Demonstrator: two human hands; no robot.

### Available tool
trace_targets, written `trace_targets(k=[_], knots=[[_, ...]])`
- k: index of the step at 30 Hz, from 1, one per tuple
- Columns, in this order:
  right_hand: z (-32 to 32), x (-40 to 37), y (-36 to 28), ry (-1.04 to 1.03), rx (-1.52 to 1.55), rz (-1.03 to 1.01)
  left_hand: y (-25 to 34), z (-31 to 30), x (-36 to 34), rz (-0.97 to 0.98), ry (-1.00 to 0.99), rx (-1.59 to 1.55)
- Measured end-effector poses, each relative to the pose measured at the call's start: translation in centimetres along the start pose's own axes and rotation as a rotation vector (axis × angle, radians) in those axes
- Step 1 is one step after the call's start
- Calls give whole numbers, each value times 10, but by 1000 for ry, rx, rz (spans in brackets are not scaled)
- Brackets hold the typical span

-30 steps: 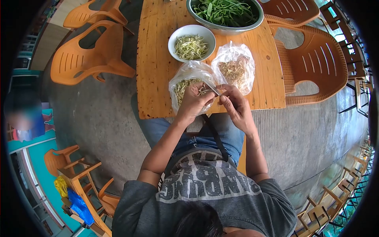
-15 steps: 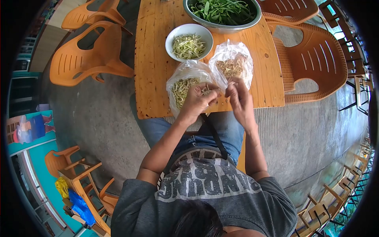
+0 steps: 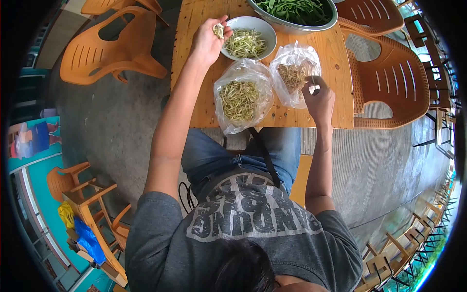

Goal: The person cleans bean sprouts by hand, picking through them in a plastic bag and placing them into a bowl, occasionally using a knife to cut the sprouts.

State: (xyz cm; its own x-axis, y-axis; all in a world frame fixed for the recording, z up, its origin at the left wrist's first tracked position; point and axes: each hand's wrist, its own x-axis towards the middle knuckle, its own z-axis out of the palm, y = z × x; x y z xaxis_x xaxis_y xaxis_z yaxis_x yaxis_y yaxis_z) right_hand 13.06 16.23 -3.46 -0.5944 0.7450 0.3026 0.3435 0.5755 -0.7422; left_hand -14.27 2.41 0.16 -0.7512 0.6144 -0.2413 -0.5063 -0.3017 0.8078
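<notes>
My left hand, at the left rim of the white bowl, is closed around some pale bean sprouts. More sprouts lie inside that bowl. Nearer to me, an open clear plastic bag holds greenish sprouts. To its right, a second clear bag contains brownish sprout scraps. My right hand is over the right edge of this second bag, its thumb and fingertips pinched together; what they hold, if anything, is too small to make out.
A metal basin of green leaves stands at the far side of the wooden table. Orange plastic chairs stand left and right. A smaller wooden table is at the lower left.
My hands have moved apart. The left went forward to the white bowl with sprouts in it; the right shifted right to the scraps bag. The whole view has shifted slightly.
</notes>
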Motion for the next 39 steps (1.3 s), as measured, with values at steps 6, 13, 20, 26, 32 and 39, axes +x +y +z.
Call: trace_targets(k=[6,13,20,26,32,39], knots=[[-11,-8,-16,-106,-110,115,-5,9,31,-43,54,-164],[13,-32,-68,-137,153,45,-21,6,39,88,-58,368],[72,-48,-52,-247,72,-197,-10,14,-7,197,-40,382],[64,-44,-55,-344,94,-120,-3,-11,-99,232,-119,367],[57,-42,-66,-303,192,-28,-43,-25,-170,315,-175,901],[56,-46,-66,-435,354,193,-57,-22,-174,389,-25,926]])
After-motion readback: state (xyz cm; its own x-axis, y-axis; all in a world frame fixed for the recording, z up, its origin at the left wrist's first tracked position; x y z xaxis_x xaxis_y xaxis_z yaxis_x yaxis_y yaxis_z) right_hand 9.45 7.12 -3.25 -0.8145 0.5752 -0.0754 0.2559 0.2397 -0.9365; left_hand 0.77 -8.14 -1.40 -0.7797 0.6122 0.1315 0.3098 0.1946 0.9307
